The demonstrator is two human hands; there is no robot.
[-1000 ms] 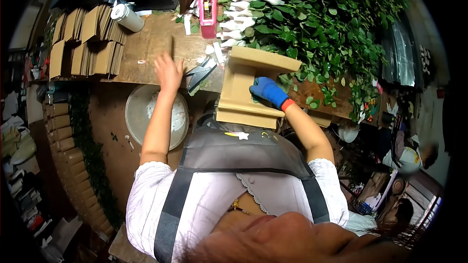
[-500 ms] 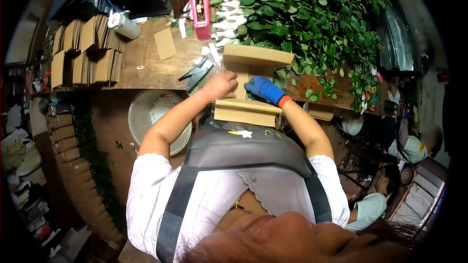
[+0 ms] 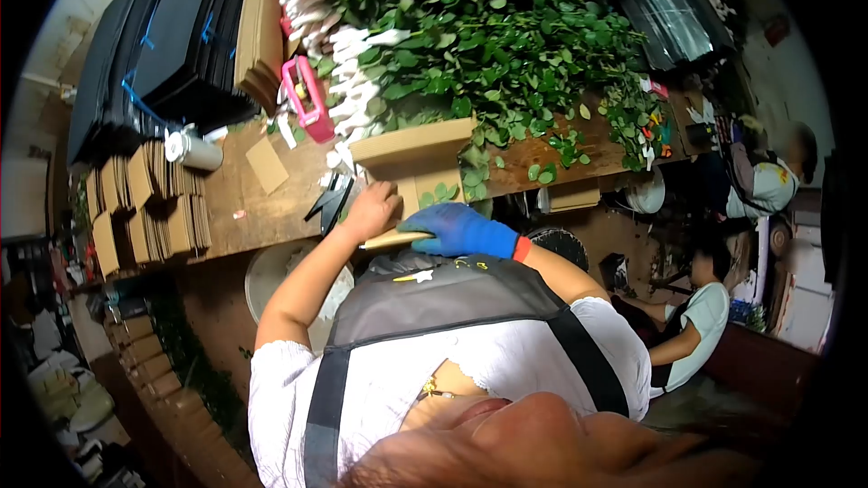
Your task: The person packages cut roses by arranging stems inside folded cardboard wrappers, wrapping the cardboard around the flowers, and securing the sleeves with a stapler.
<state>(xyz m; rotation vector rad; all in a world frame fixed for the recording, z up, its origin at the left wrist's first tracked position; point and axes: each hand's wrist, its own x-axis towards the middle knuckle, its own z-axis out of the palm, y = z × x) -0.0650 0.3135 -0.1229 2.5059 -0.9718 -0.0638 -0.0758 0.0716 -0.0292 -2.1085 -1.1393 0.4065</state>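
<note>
A folded corrugated cardboard sheet [image 3: 416, 146] lies at the table's front edge against the apron, its far flap standing up. Some green leaves [image 3: 440, 192] show on its inner face. Over the near flap [image 3: 395, 239] curls my right hand [image 3: 461, 229], in a blue glove with a red cuff, fingers gripping the flap's edge. My bare left hand [image 3: 372, 208] rests at the sheet's left side with bent fingers pressed together; what they hold, if anything, is hidden. Just left of that hand lie dark-handled scissors [image 3: 331, 202].
Leafy stems [image 3: 488, 36] with white-wrapped heads [image 3: 354, 81] cover the back of the table. A pink tape dispenser [image 3: 307, 99], a white bottle [image 3: 193, 152], stacked cardboard pieces [image 3: 149, 208] and black sheets [image 3: 185, 45] stand left. A bucket [image 3: 271, 276] is below; people sit at right.
The view has turned and shifted. My right hand has moved from inside the cardboard to its near flap, which is now tilted. My left hand stays at the left side.
</note>
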